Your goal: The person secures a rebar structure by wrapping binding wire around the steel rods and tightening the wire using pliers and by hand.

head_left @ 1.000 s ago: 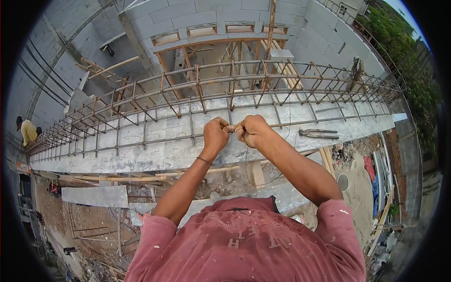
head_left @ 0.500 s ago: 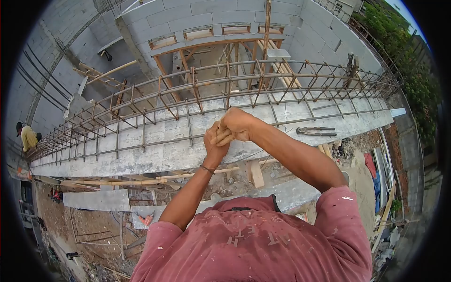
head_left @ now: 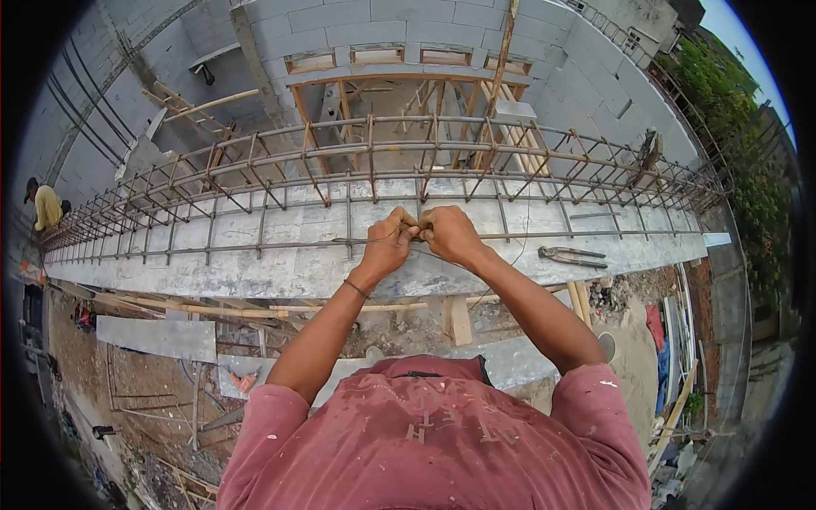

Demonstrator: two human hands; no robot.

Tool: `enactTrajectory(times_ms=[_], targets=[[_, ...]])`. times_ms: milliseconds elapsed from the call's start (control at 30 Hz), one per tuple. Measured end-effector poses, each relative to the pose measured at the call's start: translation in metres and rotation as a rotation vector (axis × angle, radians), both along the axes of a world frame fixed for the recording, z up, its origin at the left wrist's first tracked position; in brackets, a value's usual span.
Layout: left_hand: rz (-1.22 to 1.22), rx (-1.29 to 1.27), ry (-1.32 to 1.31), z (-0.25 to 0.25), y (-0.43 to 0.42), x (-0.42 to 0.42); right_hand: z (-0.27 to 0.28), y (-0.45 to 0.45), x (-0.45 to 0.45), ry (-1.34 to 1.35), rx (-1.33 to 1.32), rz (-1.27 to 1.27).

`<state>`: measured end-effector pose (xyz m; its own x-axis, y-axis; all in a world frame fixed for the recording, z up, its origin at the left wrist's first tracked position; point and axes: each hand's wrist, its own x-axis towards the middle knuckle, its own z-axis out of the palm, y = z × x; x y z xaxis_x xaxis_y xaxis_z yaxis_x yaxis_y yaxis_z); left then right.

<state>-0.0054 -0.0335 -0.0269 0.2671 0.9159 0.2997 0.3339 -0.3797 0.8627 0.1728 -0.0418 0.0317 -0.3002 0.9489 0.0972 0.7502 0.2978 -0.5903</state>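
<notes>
My left hand [head_left: 391, 240] and my right hand [head_left: 450, 236] meet fingertip to fingertip over the near lower bar of a rebar cage [head_left: 371, 160]. Both are closed in a pinch on thin tie wire [head_left: 526, 223], a loose length of which curves out to the right. Fingers hide the exact spot where the wire meets the bar. Right of my right hand, a pair of pincers [head_left: 573, 257] lies on the grey formwork board [head_left: 280, 276] under the cage.
Far left, a person in a yellow top [head_left: 47, 206] bends by the cage's end. Beyond the cage stand grey block walls [head_left: 357, 32] and a wooden frame [head_left: 399, 78]. Below the board's near edge are bamboo poles [head_left: 187, 311], a timber post [head_left: 460, 320] and rubble ground.
My right hand has come down and right from over my left hand, so the two now sit side by side at the bar. The view has shifted slightly.
</notes>
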Motion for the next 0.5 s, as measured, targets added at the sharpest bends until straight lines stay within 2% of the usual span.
enactTrajectory(times_ms=[200,267,333,367,433,500], targets=[[0.067,0.030,-0.033,-0.009,0.006,0.005,-0.006,-0.001,0.001,-0.031,0.046,0.042],[0.103,0.047,-0.040,-0.016,0.013,0.010,-0.010,-0.012,0.002,-0.030,0.160,0.038],[0.111,-0.042,0.014,-0.003,0.014,0.012,-0.025,-0.024,-0.002,-0.038,0.255,0.060],[0.117,-0.045,0.009,0.002,0.015,0.013,-0.031,-0.031,-0.008,0.029,0.321,-0.019],[0.121,0.136,0.178,0.008,0.019,0.015,-0.040,-0.046,-0.018,0.130,0.426,-0.128],[0.058,0.115,0.194,0.015,0.026,0.013,-0.039,-0.051,-0.016,0.078,0.464,-0.087]])
